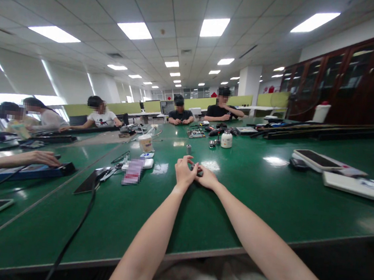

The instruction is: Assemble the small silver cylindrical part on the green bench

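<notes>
My left hand (185, 172) and my right hand (207, 178) meet over the green table (225, 224), fingertips together. Both are closed around something small and dark, mostly hidden by the fingers, so its kind cannot be made out. Just beyond my left hand stands a small grey metal cylinder (188, 149), upright and apart from the fingers. Farther off, a white bottle (226, 139) stands beside a few small metal parts (212, 143).
Left of my hands are a paper cup (145, 143), a black cable (79, 226) and a dark flat panel (87, 182). A phone (317, 159) and a white keyboard-like slab (359, 187) lie right. A co-worker's hand (46, 158) is at far left; several people sit beyond.
</notes>
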